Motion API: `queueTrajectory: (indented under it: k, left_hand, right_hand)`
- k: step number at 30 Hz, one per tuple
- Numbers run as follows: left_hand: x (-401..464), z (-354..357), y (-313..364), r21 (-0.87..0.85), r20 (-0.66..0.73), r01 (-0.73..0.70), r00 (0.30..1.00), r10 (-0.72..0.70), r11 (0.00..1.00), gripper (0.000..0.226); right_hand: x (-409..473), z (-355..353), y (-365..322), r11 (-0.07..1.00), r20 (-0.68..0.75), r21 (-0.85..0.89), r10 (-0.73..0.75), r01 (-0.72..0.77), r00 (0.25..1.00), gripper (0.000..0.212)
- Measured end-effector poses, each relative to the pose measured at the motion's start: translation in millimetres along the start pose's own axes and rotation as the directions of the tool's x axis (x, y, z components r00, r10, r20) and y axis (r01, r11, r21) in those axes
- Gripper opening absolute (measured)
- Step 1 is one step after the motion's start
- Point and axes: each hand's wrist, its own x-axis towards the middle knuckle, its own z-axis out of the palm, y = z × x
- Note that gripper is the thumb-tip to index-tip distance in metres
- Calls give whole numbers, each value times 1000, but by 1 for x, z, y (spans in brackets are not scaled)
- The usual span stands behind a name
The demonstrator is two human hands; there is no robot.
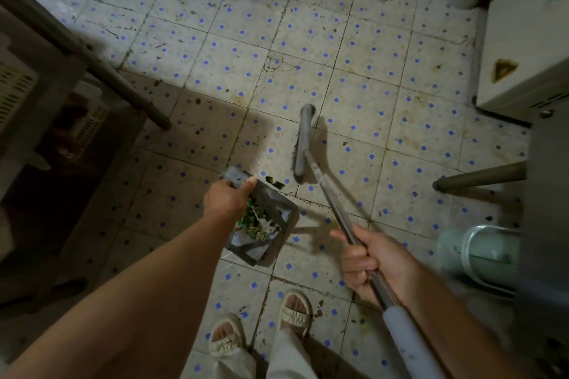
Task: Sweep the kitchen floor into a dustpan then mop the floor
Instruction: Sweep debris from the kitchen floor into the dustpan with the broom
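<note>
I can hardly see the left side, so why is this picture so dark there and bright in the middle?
In the head view, light falls on the middle floor tiles, while the left side and corners sit in shadow. The dustpan, the broom and the left hand cast dark shadows on the tiles. The wide lens bends the tile lines near the edges.

place: home kitchen | signs: stained tiled floor (354, 77); white appliance (523, 49); table leg (129, 92)

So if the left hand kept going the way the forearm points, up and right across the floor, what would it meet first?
Past the grey metal dustpan the left hand grips, probably the green leaf scraps lying at the pan's mouth, then the grey broom head. Depth is uncertain.
</note>
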Motion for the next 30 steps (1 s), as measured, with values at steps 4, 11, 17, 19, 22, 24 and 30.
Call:
queueTrajectory:
  k: [4,11,17,19,22,24,30]
  left_hand:
    - [7,-5,1,34,-25,-4,1000,5,999,41]
    - [14,-9,8,61,14,-57,998,57,996,37]
    - [22,-9,6,43,34,-41,999,40,998,34]
    - [22,-7,6,44,44,-59,997,57,997,32]
    - [20,-5,8,34,42,-64,997,62,997,31]
    - [19,-8,8,29,45,-51,998,50,998,32]
    - [14,-10,2,16,47,-36,998,35,999,34]
  right_hand:
    - [3,-3,5,998,-15,-61,6,-7,1000,31]
    - [9,1,14,988,-82,-155,-32,19,996,33]
    - [18,-1,20,998,-57,-44,52,-55,997,33]
    - [16,-2,22,994,-11,18,108,-108,994,34]
    - [0,-6,20,968,120,162,173,-191,978,34]
    - [-11,-12,21,962,133,170,191,-213,973,35]
    - [-19,-8,32,981,79,137,130,-140,988,35]
